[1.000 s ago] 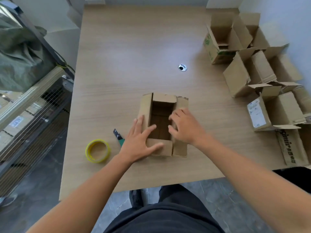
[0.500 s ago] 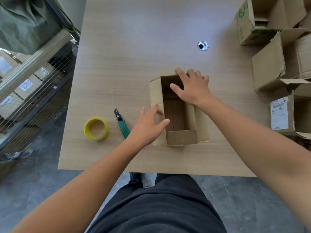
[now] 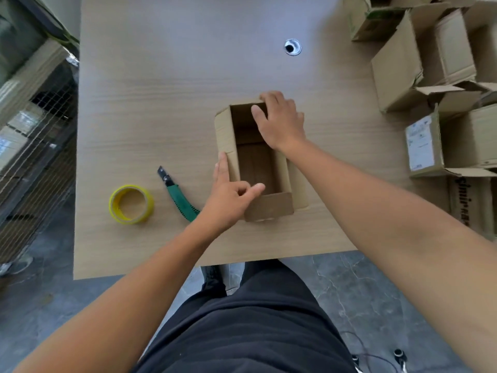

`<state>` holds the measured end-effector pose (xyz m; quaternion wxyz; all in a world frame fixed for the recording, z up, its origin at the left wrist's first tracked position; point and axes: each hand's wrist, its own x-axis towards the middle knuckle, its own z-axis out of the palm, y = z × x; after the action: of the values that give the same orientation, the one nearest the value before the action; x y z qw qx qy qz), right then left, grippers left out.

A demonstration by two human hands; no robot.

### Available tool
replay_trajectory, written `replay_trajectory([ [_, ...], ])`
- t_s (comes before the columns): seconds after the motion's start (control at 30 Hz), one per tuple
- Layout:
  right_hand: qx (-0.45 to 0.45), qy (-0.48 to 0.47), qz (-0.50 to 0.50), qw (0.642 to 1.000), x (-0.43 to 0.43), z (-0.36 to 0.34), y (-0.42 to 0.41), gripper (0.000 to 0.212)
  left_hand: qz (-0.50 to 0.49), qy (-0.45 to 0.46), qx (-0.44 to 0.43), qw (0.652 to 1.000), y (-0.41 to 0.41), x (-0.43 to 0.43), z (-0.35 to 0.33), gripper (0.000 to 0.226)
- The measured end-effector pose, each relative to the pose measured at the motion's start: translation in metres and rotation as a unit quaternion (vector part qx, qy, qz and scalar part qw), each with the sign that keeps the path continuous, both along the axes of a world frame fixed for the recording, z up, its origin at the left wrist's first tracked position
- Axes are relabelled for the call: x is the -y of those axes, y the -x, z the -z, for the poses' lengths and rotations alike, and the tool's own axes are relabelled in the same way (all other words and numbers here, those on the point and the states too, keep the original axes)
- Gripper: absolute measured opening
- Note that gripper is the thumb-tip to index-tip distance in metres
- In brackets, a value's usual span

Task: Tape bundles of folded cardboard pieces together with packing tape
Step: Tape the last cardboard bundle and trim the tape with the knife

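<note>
Clamping cardboard box point(image 3: 269, 208) far wall, right hand point(image 3: 282, 125) fingertips hidden, left hand point(image 3: 228, 200) forefinger on flap point(image 3: 224, 135), grip unclear

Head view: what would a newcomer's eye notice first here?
The open cardboard box in the middle of the table, with the right hand gripping its far rim and the left hand touching its left side. Then the yellow tape roll and green knife left of it, and the piled boxes at the right.

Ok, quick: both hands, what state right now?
Left hand: index finger rests on the left flap of the cardboard box, grips nothing.
Right hand: grips the box's far end.
</note>
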<state>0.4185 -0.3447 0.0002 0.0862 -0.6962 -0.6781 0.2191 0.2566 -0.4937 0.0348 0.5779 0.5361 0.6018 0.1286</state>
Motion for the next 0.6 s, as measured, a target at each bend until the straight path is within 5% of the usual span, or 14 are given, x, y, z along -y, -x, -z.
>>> replay_trajectory([
  [0.03, 0.003, 0.003, 0.004, 1.0, 0.002, -0.001, 0.0, 0.045, 0.035, 0.02, 0.005, 0.999, 0.007, -0.001, 0.0, 0.008],
  [0.13, -0.012, 0.01, 0.009, 1.0, 0.006, -0.002, 0.0, 0.048, 0.18, -0.015, -0.103, 0.978, 0.024, -0.001, 0.009, 0.102],
  [0.23, -0.033, 0.017, 0.017, 0.999, 0.011, -0.001, 0.004, 0.054, 0.183, -0.127, -0.18, 0.958, 0.019, 0.008, 0.021, 0.146],
  [0.37, -0.067, 0.004, 0.062, 0.996, 0.012, 0.006, -0.001, 0.038, 0.191, -0.201, -0.111, 0.954, 0.02, 0.015, 0.044, 0.14],
  [0.47, -0.14, 0.043, 0.092, 0.985, 0.004, -0.007, -0.001, 0.029, 0.173, -0.151, 0.012, 0.973, 0.027, 0.011, 0.043, 0.133],
  [0.6, -0.113, -0.03, 0.101, 0.988, 0.039, -0.028, -0.013, 0.058, -0.039, -0.14, 0.06, 0.988, 0.039, 0.016, 0.041, 0.111],
])
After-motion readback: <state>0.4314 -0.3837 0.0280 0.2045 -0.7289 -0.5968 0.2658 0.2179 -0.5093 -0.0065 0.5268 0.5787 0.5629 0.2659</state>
